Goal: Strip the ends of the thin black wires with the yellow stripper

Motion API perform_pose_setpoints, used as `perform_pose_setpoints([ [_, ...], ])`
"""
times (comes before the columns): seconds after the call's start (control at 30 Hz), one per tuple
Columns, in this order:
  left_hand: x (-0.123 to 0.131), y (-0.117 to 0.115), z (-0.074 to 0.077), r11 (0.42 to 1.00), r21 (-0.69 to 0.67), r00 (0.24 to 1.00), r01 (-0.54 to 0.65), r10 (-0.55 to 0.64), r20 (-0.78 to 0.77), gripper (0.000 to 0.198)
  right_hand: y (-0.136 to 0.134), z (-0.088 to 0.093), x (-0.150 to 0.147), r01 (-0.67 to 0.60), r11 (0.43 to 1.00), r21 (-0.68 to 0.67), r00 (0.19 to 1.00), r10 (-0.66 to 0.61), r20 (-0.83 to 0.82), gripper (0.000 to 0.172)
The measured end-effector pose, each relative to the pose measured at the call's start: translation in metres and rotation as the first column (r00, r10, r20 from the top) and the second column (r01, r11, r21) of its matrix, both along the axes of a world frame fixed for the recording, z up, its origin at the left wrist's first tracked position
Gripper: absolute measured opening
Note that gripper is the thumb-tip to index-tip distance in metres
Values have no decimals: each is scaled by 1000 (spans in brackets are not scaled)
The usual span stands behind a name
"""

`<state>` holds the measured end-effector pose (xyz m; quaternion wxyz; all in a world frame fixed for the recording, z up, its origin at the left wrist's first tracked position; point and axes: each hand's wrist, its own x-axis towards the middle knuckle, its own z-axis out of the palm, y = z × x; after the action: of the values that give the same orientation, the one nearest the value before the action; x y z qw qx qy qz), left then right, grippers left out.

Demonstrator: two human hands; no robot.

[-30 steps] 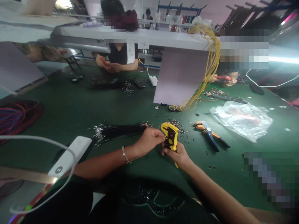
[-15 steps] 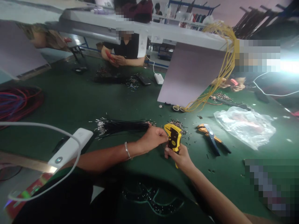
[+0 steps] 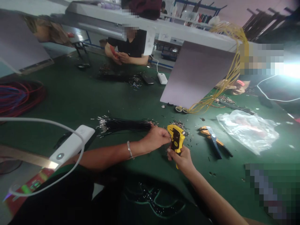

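Observation:
My right hand is wrapped round the handle of a yellow and black crimping tool, held upright over the green table. My left hand is closed in a pinch beside the tool's jaws; what its fingertips hold is too small to tell. Behind my left wrist lies a bundle of black wires with bare or metal-tipped ends. A pile of small dark scraps lies just behind the tool. An orange and blue hand tool rests on the table to the right.
At right lies a clear plastic bag. Yellow wires hang over a grey panel. Red and blue coiled wires lie at left, near a white power bank and its cable. Across the table, a person's hands hold something red.
The whole view has shifted slightly, with the scene moving to the right. My hands keep nearly the same pose at the yellow tool.

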<state>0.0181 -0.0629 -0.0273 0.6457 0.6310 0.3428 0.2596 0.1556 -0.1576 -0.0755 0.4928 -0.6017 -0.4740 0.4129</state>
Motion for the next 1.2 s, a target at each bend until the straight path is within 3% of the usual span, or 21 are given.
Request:
perform_pose_setpoints([
  [0.37,1,1,-4,1000,18,1000,4,-5,25,15,1,-3,2,21,1000,16,993,-22,112,24],
  [0.5,0,0,-1,1000,-12,998,-3,4,60,16,3,1,2,36,995,89,959,-59,277,18],
  [0.63,-3,0,3,998,-54,997,42,-38,73,5,5,4,3,59,982,178,864,-139,483,15],
  [0.77,-7,4,5,995,74,996,70,-65,-59,7,6,1,9,32,966,256,770,-187,610,12],
  [0.87,-11,9,11,955,277,982,110,-61,-180,13,6,-2,15,6,942,336,702,-243,669,7],
  [0.93,-15,12,19,883,469,989,22,48,-138,14,6,-2,18,13,928,373,685,-280,672,5],
  [1.0,-17,12,26,837,529,978,-137,200,-63,12,7,0,19,60,924,377,702,-307,642,5],
  [1.07,-17,12,29,912,372,970,-170,222,-102,24,8,3,20,136,927,349,738,-330,588,9],
  [1.13,-15,12,26,1000,-7,991,-28,26,-131,42,9,7,20,198,929,313,776,-344,528,14],
  [1.2,-11,14,19,929,-353,989,111,-138,-52,50,9,10,19,228,930,288,814,-344,468,15],
])
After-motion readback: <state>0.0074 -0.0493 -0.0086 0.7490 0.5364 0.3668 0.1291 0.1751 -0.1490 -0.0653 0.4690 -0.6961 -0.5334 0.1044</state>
